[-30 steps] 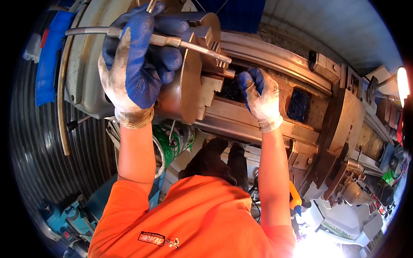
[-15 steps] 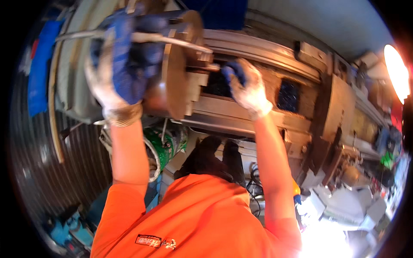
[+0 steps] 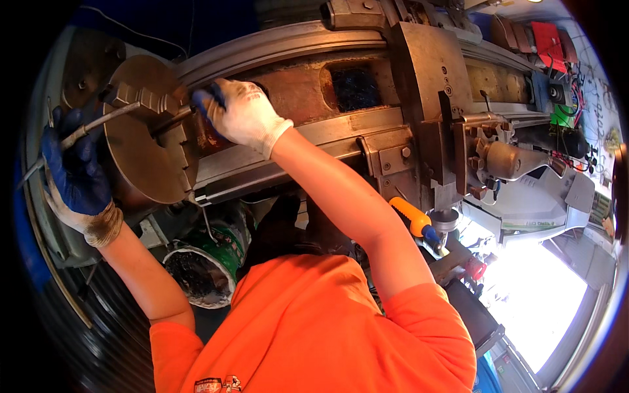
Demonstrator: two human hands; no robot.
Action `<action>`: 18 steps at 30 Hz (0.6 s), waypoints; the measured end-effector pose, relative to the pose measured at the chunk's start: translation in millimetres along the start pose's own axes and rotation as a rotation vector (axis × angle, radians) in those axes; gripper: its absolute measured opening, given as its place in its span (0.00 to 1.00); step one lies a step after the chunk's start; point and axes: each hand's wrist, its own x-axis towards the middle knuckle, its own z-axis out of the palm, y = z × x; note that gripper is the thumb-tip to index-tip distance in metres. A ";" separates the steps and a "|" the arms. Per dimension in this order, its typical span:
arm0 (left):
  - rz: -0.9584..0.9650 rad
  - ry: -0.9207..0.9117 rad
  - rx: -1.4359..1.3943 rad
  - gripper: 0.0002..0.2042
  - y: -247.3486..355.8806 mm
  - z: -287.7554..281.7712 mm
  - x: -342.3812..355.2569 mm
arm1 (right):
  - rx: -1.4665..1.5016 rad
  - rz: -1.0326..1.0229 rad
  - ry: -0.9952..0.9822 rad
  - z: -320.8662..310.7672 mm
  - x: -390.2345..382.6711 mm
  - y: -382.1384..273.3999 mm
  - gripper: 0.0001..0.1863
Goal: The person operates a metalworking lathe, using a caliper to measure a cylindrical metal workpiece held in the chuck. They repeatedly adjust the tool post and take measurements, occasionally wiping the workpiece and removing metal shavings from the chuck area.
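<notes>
My left hand (image 3: 80,180), in a white glove with a blue palm, is closed round a T-handled chuck key (image 3: 105,123) at the left. The key's shaft points right, its tip over the lathe chuck (image 3: 141,154); whether they touch I cannot tell. Stepped jaws (image 3: 173,147) stand out from the chuck's face. Between them sits a thin metal rod (image 3: 171,121), jutting to the right. My right hand (image 3: 239,112), gloved alike, has its fingers closed round the rod's outer end, which they hide.
Lathe bed rails (image 3: 288,141) run right from the chuck to the carriage (image 3: 429,85) with its tool post (image 3: 481,154). Below the chuck stands a green bucket (image 3: 219,259). An orange bottle (image 3: 411,216) is near the carriage. Bright light (image 3: 544,301) glares at lower right.
The view has swung so the lathe lies further left. My right hand, earlier beside the rod's end, now closes on it. The chuck key stays in my left hand, its tip now nearer the chuck.
</notes>
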 end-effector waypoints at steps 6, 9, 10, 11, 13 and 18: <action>-0.686 0.312 -1.305 0.25 24.2 -3.0 -1.0 | -0.179 -0.507 0.097 7.1 14.5 35.4 0.12; 0.043 0.074 0.425 0.23 22.6 3.6 7.2 | 0.047 -0.254 0.086 4.7 4.4 18.8 0.13; 0.045 0.103 0.309 0.23 23.0 6.5 13.2 | 0.167 -0.193 0.096 12.6 9.3 28.1 0.15; 0.043 0.136 0.188 0.22 25.3 8.4 15.3 | 0.301 -0.085 0.013 15.9 14.8 27.3 0.16; -0.277 0.148 -0.125 0.22 33.6 7.6 10.9 | 0.625 0.210 -0.072 18.3 13.7 17.0 0.15; -0.652 0.267 -0.629 0.22 39.6 7.5 7.4 | 0.990 0.499 -0.272 3.8 7.0 4.0 0.17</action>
